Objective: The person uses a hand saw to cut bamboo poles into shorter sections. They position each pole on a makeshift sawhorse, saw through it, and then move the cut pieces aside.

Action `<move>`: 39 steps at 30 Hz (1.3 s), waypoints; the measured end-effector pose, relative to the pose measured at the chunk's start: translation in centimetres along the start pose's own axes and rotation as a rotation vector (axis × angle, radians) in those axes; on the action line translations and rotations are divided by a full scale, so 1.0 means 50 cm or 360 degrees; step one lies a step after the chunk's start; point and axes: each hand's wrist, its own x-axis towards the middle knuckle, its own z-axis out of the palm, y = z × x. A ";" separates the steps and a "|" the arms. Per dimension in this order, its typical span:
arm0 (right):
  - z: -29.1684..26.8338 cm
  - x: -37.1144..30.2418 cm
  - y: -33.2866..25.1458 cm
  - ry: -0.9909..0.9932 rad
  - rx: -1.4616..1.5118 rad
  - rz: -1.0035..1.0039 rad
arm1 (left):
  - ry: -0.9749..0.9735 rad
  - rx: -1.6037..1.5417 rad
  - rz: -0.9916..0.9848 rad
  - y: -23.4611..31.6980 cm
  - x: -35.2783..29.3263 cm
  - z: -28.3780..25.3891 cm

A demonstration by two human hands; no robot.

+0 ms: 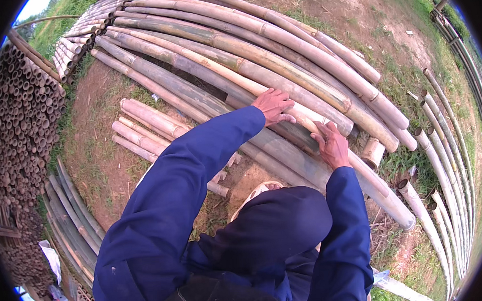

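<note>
Both hands are on a slim, pale bamboo pole [303,117] that lies on top of a row of thicker poles. My left hand [273,105] bends over it from above, fingers curved across its far side and thumb toward my right hand. A short way down the pole, my right hand [331,144] grips it with fingers and thumb curled around. Right beside it, a thick yellowish bamboo pole [280,65] runs along the far side. A grey-green bamboo pole [176,91] lies on the near side. The fingertips of my left hand are partly hidden.
Short bamboo pieces [139,115] lie on the ground at left, partly behind my left arm. A large stack of bamboo [20,103] shows its cut ends at far left. More long poles [444,138] lie at right. My bent knee [278,220] is close below the hands.
</note>
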 end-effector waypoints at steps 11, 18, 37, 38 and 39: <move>0.032 0.006 0.025 0.0147 -0.0279 0.0155 | -0.0209 -0.0141 0.0008 0.000 0.048 -0.006; 0.050 0.006 0.014 0.0067 -0.0137 0.0391 | -0.0700 -0.0086 0.0163 0.082 0.116 0.002; -0.098 -1.081 0.138 0.1680 0.0071 0.1937 | -0.0652 0.0244 0.0171 0.162 0.147 0.049; -0.068 -1.133 0.123 0.1682 0.0079 0.2190 | -0.0628 0.0229 0.0213 0.170 0.154 0.057; -0.019 -1.186 0.111 0.1619 0.0003 0.2241 | -0.0610 0.0261 0.0249 0.188 0.161 0.064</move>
